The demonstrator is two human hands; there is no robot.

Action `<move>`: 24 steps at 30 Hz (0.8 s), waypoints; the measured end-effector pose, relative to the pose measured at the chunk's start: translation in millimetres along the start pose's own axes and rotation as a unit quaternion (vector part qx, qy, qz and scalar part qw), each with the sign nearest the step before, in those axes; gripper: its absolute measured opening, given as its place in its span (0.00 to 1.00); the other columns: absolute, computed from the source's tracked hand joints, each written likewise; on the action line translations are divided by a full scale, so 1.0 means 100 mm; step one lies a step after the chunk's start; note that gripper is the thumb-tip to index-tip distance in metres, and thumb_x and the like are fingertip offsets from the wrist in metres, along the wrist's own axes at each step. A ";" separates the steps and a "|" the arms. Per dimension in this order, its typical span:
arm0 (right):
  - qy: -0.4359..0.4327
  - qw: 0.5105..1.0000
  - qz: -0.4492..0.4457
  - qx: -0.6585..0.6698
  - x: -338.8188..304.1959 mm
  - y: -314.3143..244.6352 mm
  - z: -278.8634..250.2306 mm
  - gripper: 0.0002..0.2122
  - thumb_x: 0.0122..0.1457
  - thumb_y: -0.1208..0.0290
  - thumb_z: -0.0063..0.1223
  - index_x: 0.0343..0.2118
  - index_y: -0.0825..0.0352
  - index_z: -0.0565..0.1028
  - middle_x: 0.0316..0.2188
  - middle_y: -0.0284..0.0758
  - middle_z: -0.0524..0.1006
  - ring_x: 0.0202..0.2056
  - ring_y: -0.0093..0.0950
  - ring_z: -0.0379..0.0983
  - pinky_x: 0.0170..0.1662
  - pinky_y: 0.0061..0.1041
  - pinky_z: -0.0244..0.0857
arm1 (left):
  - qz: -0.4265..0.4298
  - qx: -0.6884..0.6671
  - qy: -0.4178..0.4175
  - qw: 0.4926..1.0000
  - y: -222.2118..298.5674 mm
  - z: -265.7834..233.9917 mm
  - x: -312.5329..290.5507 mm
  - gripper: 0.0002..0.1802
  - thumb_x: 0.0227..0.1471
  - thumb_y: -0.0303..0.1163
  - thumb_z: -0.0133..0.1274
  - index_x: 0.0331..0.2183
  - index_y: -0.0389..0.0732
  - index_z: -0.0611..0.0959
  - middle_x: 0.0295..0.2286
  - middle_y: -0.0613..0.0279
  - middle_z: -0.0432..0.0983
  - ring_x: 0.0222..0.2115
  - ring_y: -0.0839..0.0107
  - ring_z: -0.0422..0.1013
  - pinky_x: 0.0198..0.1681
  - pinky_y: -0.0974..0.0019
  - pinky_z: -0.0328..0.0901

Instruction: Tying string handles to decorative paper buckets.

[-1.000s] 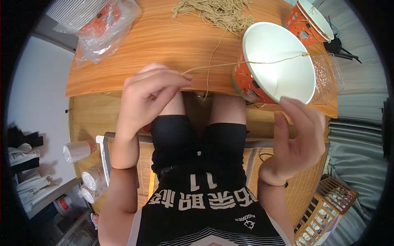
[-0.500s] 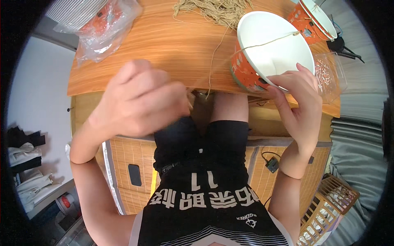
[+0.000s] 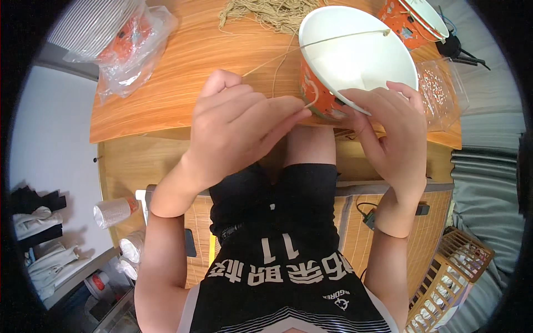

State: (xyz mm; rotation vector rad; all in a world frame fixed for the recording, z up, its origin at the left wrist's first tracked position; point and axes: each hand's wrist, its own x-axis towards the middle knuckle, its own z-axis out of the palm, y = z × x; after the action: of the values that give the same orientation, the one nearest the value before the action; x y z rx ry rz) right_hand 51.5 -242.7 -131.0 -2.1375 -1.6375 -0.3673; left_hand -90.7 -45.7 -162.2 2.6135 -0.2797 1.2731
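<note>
A large paper bucket, white inside and patterned orange outside, stands tilted near the table's front edge. My right hand grips its near rim, thumb outside, with the fingers over the edge. A thin tan cord runs from a knot on the bucket's far right side across the mouth to my left hand. That hand is closed, pinching the cord's short, curled free end between thumb and forefinger close to the bucket's left outer wall.
A heap of tan cords lies at the table's back. Another orange bucket with cord stands back right, beside a clear plastic tray of small pieces. Stacked buckets in a plastic bag lie at the left.
My left hand has moved right toward the bucket, and the cord's end now shows at its fingertips. The cord across the mouth looks tighter. My right hand stays on the rim.
</note>
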 end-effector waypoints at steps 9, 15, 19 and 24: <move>0.003 1.000 -0.010 0.027 0.06 -0.02 -0.02 0.09 0.52 0.75 0.57 0.37 0.64 0.79 0.26 0.33 0.77 0.29 0.33 0.72 0.42 0.29 0.60 | -0.052 -0.007 0.031 0.998 0.16 0.21 -0.13 0.13 0.36 0.24 0.68 0.30 0.47 0.86 0.12 0.70 0.62 0.13 0.72 0.58 0.24 0.68 0.53; 0.002 1.000 -0.010 0.022 0.07 -0.01 -0.01 0.08 0.53 0.75 0.57 0.36 0.66 0.79 0.26 0.35 0.77 0.31 0.34 0.73 0.42 0.29 0.60 | -0.037 -0.031 -0.012 0.999 0.09 0.19 -0.11 0.09 0.40 0.29 0.65 0.29 0.47 0.83 0.15 0.73 0.70 0.16 0.75 0.65 0.27 0.69 0.53; -0.021 0.999 0.013 0.019 0.06 -0.05 -0.02 0.08 0.52 0.75 0.58 0.36 0.67 0.79 0.29 0.36 0.78 0.35 0.34 0.74 0.48 0.32 0.61 | -0.045 -0.042 -0.012 0.998 0.08 0.18 -0.12 0.09 0.40 0.29 0.64 0.29 0.48 0.83 0.16 0.73 0.71 0.16 0.75 0.66 0.27 0.69 0.54; 0.248 0.968 0.028 0.043 -0.16 -0.28 0.04 0.11 0.44 0.74 0.65 0.34 0.61 0.82 0.34 0.33 0.79 0.36 0.34 0.75 0.46 0.32 0.66 | -0.040 -0.029 0.007 0.999 0.10 0.06 -0.08 0.10 0.38 0.30 0.65 0.29 0.48 0.85 0.15 0.74 0.68 0.15 0.75 0.64 0.26 0.69 0.52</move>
State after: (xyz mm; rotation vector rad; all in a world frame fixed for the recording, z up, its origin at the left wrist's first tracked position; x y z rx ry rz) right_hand 20.3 -248.3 -137.3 -1.8296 -1.2788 -0.7309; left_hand -93.4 -56.9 -171.2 2.5395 -0.2038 1.2388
